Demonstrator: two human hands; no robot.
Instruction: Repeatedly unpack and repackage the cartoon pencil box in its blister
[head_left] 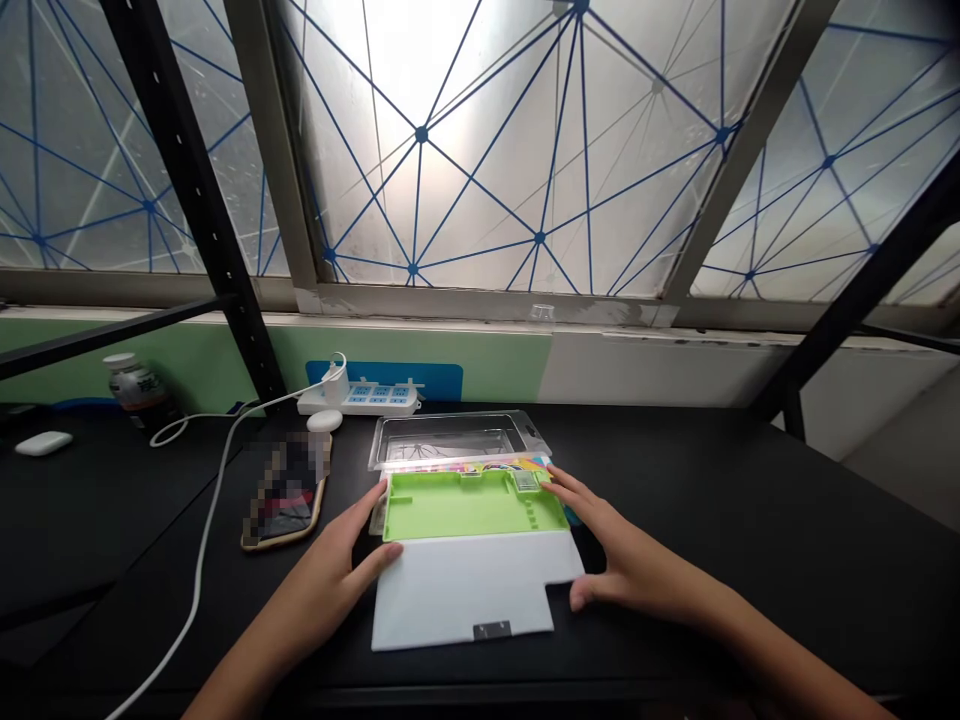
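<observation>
A pencil case (465, 505) lies opened on the black desk, its shallow light green tray bare inside. Its white lid (457, 590) is folded flat toward me, with a dark strip at the front edge and a notch at the right. My left hand (334, 570) touches the tray's left side, thumb at the front corner and forefinger near the back corner, fingers spread. At the right back corner, by a small clear piece (525, 481), rest the fingertips of my right hand (626, 550). Its thumb is spread apart, beside the lid's notch. A clear plastic package (457, 437) lies directly behind.
Left of the case lies a phone (292, 490), with a white cable (206, 540) running past it. A power strip (375, 398), a white earbud-type case (325, 421) and a bottle (139, 390) stand toward the wall. Black metal posts (202, 200) rise at both sides.
</observation>
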